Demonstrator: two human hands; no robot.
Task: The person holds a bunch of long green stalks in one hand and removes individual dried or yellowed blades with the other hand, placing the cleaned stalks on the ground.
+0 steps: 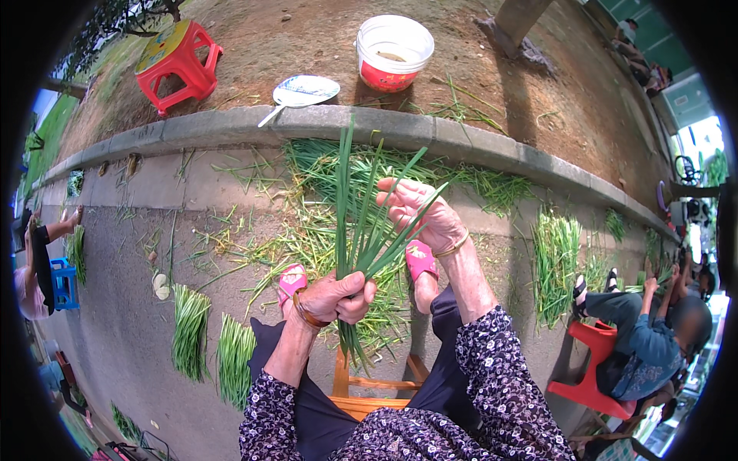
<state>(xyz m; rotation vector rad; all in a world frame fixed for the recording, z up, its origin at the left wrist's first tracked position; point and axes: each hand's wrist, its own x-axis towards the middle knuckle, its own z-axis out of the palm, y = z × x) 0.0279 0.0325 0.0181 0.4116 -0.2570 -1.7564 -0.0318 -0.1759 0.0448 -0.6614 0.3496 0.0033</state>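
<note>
My left hand (336, 298) is wrapped round a bunch of garlic chives (361, 223), whose flat green leaves fan upward and whose stalk ends hang below the fist. Beside the leaf tips on the right is my right hand (425, 215), its fingers apart and slightly bent. One leaf crosses in front of it; I see nothing gripped there. Beyond my hands, a heap of loose chives (315, 165) lies against the curb. Yellowish trimmed leaves (307, 238) are scattered on the ground between my pink slippers (420, 259).
Chive bundles (191, 330) lie to the left and more chives (556, 265) to the right. Past the curb (369, 127) are a white-and-red bucket (393, 54), a hand fan (306, 91) and a red stool (178, 65). Another person (653, 346) sits at right.
</note>
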